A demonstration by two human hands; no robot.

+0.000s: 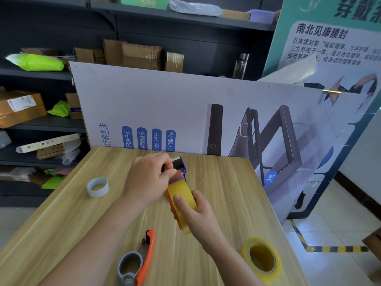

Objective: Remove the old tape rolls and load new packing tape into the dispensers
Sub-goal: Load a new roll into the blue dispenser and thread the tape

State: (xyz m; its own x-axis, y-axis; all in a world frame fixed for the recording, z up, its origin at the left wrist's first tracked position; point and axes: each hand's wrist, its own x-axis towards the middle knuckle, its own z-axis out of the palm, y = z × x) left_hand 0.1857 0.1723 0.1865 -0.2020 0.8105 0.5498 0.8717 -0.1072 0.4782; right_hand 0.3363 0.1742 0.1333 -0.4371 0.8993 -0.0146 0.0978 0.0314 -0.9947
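An orange and blue tape dispenser (181,168) with a yellow tape roll (182,193) mounted on it is held over the wooden table (222,182). My right hand (198,215) grips the roll and dispenser body, thumb across the tape. My left hand (148,178) pinches the tape end at the dispenser's blue front head. A second orange dispenser (138,259) with an empty grey core lies near the front edge. A full yellow tape roll (261,259) stands at the front right. A nearly used-up white roll (97,186) sits at the left.
A large printed board (185,112) leans upright against the table's far edge. Dark shelves (41,124) with cardboard boxes and green bags stand behind and to the left. Tiled floor with yellow-black hazard tape (334,248) lies off the table's right edge.
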